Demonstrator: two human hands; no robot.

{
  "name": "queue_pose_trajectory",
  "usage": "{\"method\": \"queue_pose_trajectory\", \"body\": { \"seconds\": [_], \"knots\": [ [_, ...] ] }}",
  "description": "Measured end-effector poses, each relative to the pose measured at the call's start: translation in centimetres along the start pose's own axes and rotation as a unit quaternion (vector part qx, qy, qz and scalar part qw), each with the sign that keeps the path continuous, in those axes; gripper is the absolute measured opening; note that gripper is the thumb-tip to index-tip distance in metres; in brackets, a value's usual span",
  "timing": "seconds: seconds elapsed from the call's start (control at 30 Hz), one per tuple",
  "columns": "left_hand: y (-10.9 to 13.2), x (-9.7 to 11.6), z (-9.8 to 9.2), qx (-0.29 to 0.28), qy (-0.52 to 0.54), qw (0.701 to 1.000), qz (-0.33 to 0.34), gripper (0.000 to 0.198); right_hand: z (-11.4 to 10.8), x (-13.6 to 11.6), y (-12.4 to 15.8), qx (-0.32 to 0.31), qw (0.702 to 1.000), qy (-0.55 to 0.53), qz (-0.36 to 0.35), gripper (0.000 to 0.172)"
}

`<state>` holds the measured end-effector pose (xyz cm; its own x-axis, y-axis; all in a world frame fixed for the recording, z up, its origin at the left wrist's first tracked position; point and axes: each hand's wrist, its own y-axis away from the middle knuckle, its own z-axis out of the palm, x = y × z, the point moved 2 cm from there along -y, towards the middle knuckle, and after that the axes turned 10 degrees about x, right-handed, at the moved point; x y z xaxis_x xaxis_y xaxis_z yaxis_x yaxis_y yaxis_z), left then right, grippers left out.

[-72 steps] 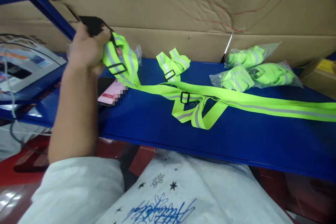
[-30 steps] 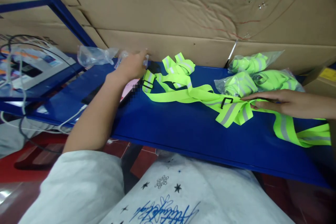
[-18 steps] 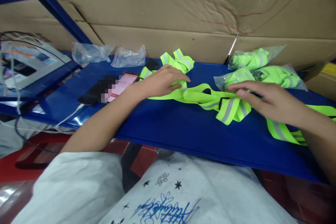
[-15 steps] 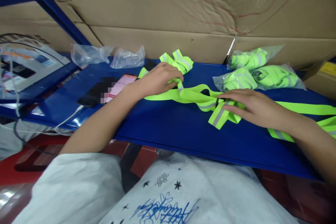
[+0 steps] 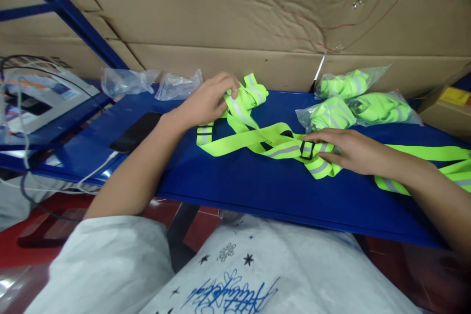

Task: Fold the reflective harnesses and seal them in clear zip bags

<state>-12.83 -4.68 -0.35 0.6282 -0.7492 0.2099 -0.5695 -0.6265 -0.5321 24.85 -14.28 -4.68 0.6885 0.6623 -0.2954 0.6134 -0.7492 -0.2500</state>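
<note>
My left hand (image 5: 215,95) is closed with fingertips pinching a neon yellow-green reflective strap (image 5: 235,108) with a grey stripe. Behind that strap lies a bundled reflective strap (image 5: 255,93) against the cardboard. A black slider buckle (image 5: 205,130) sits on the webbing below my left fingers. My right hand (image 5: 342,149) is closed over a folded part of the webbing, its thumb and fingers beside a black plastic buckle (image 5: 306,150). Between my hands the strap runs loosely across the blue table (image 5: 235,181), looped and twisted.
Bagged reflective straps (image 5: 333,114) lie at the back right, near a cardboard box (image 5: 447,110). More strap (image 5: 423,151) passes under my right forearm. Clear plastic bags (image 5: 128,81) and a black phone (image 5: 136,132) on a white cable are at left. A cardboard wall (image 5: 221,19) stands behind.
My left hand has moved left and slightly back, drawing up the strap. My left forearm now covers the lit phone screen. My right hand has barely moved; the buckle beside it shows more fully.
</note>
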Motion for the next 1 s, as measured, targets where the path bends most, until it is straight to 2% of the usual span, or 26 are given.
{"method": "queue_pose_trajectory", "body": {
  "seconds": [0.1, 0.17, 0.2, 0.3, 0.37, 0.47, 0.57, 0.63, 0.7, 0.83, 0.9, 1.0],
  "knots": [
    [0.3, -0.4, -0.1, -0.137, 0.166, 0.976, -0.034, 0.049, -0.1, 0.2, 0.0, -0.007, 1.000, 0.004, -0.002, 0.049],
    [0.5, -0.3, -0.4, -0.202, 0.191, 0.959, -0.048, 0.061, -0.2, 0.3, 0.0, -0.009, 1.000, -0.001, 0.001, 0.049],
    [0.6, -0.2, -0.6, -0.217, 0.177, 0.959, -0.045, 0.060, -0.3, 0.3, 0.0, -0.011, 1.000, -0.006, 0.004, 0.049],
    [0.5, 0.3, -1.0, -0.228, 0.094, 0.969, -0.027, 0.039, -0.6, 0.4, 0.0, -0.022, 0.999, -0.026, 0.013, 0.049],
    [0.3, 0.3, -1.1, -0.208, 0.022, 0.978, -0.024, 0.026, -0.8, 0.6, 0.1, -0.031, 0.999, -0.040, 0.019, 0.049],
    [0.1, -0.3, -1.5, -0.148, -0.097, 0.984, -0.020, 0.024, -1.1, 0.9, 0.3, -0.041, 0.997, -0.056, 0.031, 0.051],
    [0.4, -0.9, -2.1, -0.153, -0.168, 0.974, -0.026, 0.023, -1.2, 1.2, 0.4, -0.049, 0.996, -0.063, 0.039, 0.052],
    [0.6, -1.1, -2.4, -0.174, -0.180, 0.967, -0.042, 0.029, -1.2, 1.2, 0.4, -0.054, 0.996, -0.066, 0.041, 0.053],
    [0.7, -1.2, -2.6, -0.166, -0.157, 0.972, -0.062, 0.038, -1.2, 1.1, 0.4, -0.059, 0.995, -0.068, 0.040, 0.053],
    [0.9, -2.7, -2.2, -0.087, -0.065, 0.988, -0.110, 0.057, -1.3, 1.0, 0.4, -0.066, 0.995, -0.068, 0.036, 0.053],
    [1.2, -4.0, -1.5, -0.125, -0.063, 0.984, -0.109, 0.067, -1.3, 1.0, 0.4, -0.067, 0.995, -0.065, 0.036, 0.053],
    [1.7, -5.9, -0.5, -0.251, -0.065, 0.960, -0.101, 0.071, -1.2, 1.1, 0.4, -0.071, 0.995, -0.061, 0.038, 0.054]
  ]
}}
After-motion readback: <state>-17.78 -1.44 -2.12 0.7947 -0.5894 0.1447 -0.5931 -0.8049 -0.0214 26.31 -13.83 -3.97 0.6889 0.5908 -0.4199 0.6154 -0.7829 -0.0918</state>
